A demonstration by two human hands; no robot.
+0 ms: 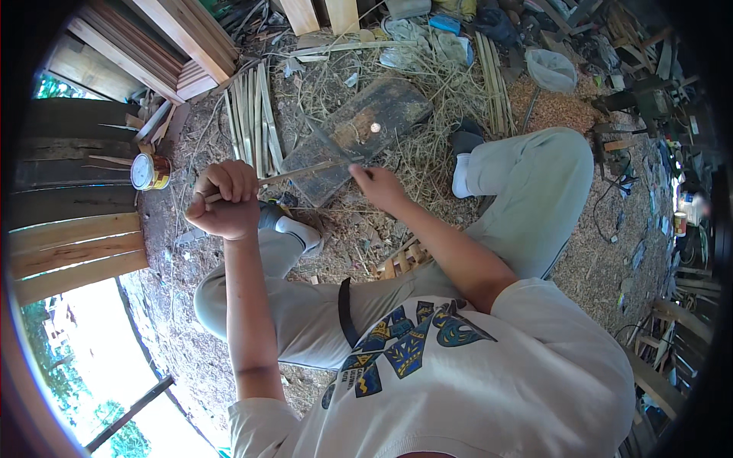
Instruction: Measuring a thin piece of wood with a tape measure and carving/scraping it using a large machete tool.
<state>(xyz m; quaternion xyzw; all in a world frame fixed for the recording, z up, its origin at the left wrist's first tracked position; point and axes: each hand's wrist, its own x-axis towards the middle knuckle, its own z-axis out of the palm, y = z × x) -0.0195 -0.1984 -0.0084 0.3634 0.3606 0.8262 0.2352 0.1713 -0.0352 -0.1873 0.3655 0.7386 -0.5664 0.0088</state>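
My left hand (227, 200) is closed in a fist round one end of a thin wooden strip (301, 172). The strip runs to the right, over a dark, worn wooden board (397, 107) on the ground. My right hand (379, 188) is closed on a long knife (327, 139); its handle is mostly hidden by my fingers. The dull grey blade points away and to the left, meeting the strip near my right hand. Whether the edge bites into the wood I cannot tell. A small pale round spot (375, 128) shows on the board.
Pale split strips (248, 118) lie left of the board, more (495, 84) to its right. Shavings and plant fibres cover the ground around my feet. A tin (150, 172) stands by the plank wall (76, 244). Far right are a whitish bag (551, 70) and a sawdust heap (557, 107).
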